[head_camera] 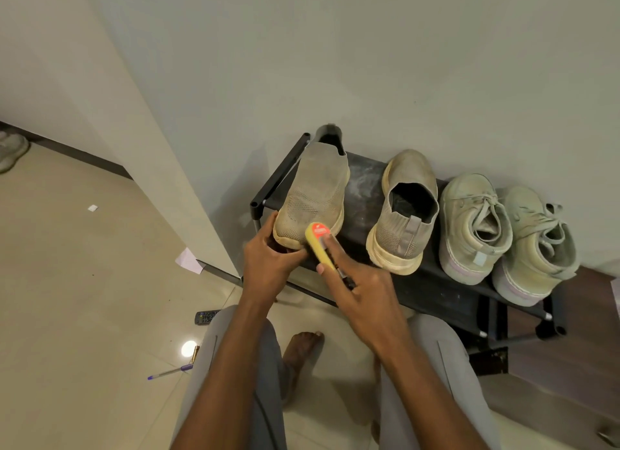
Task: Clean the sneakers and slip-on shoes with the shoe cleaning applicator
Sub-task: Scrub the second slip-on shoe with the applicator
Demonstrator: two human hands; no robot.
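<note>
My left hand (266,256) grips the toe of a beige knit slip-on shoe (313,193), holding it above the left end of a black shoe rack (446,290) with its heel toward the wall. My right hand (360,290) holds a yellow shoe cleaning applicator (318,243) with a red label, pressed against the shoe's toe. The second slip-on shoe (404,214) stands on the rack, heel toward me. To its right stand two pale green lace-up sneakers (474,228) (536,245), side by side.
The rack stands against a white wall, with a wall corner jutting out at its left. On the tiled floor lie a remote control (206,316), a pen (169,371), paper scraps (189,261), and another shoe (11,151) at far left. My knees and bare feet are below.
</note>
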